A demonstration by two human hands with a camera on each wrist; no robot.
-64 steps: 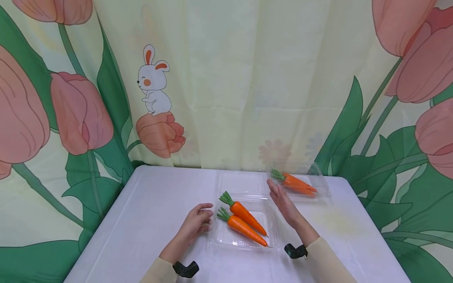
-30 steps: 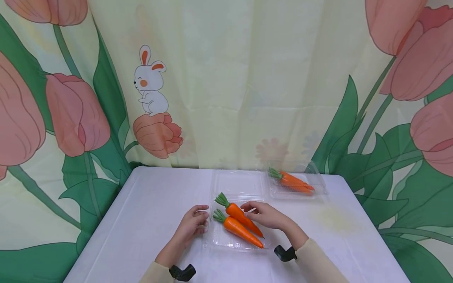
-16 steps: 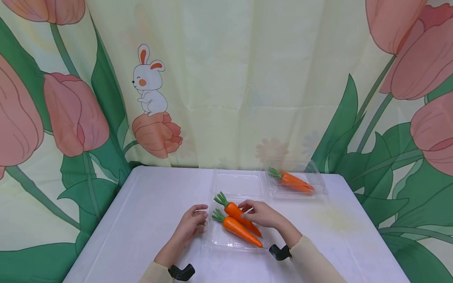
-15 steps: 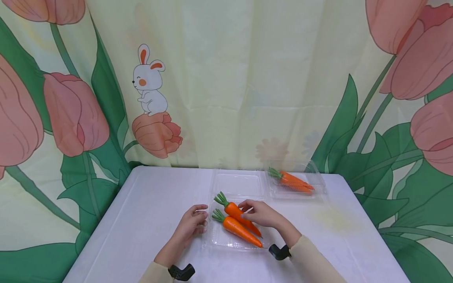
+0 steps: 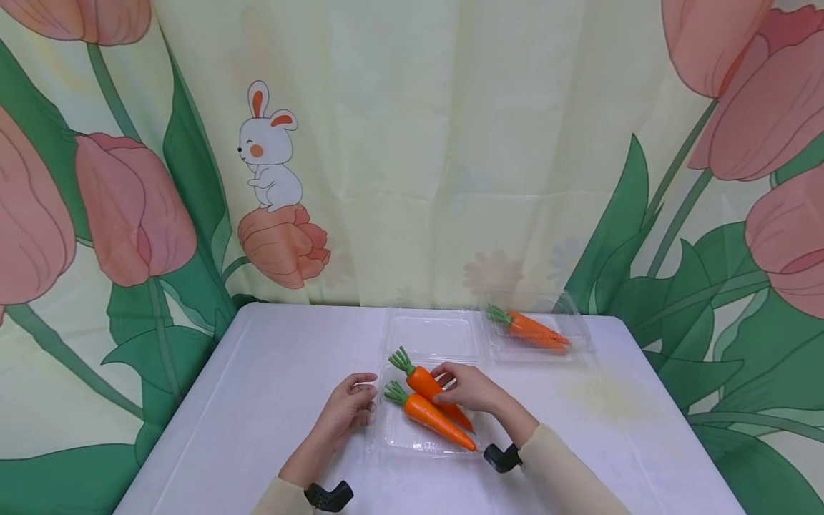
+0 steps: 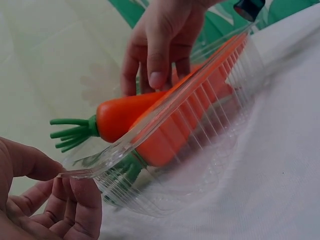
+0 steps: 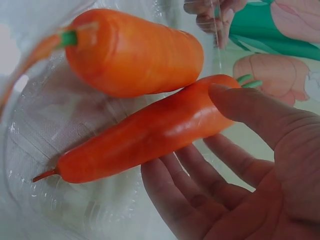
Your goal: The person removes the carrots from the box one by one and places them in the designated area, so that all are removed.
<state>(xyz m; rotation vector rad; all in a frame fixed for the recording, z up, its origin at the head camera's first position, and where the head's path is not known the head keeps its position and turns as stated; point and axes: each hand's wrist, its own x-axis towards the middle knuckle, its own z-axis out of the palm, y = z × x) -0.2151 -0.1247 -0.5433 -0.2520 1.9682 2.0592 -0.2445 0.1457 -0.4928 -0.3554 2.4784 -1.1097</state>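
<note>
Two orange carrots with green stalks lie side by side in a clear plastic container. My right hand holds the farther carrot; in the right wrist view the thumb rests on top of it and the fingers pass along its other side. The nearer carrot lies beside it, untouched. At the container's left side, my left hand pinches the rim of the clear container between thumb and fingers, as the left wrist view shows. The container's lid lies folded back, away from me.
A second clear container with carrots inside stands at the back right, by the folded-back lid. Everything sits on a white-covered table. Behind hangs a curtain printed with tulips and a rabbit.
My right hand has come from near the back container to the farther carrot and taken hold of it. That carrot has shifted slightly. The left hand has stayed at the container's left rim.
</note>
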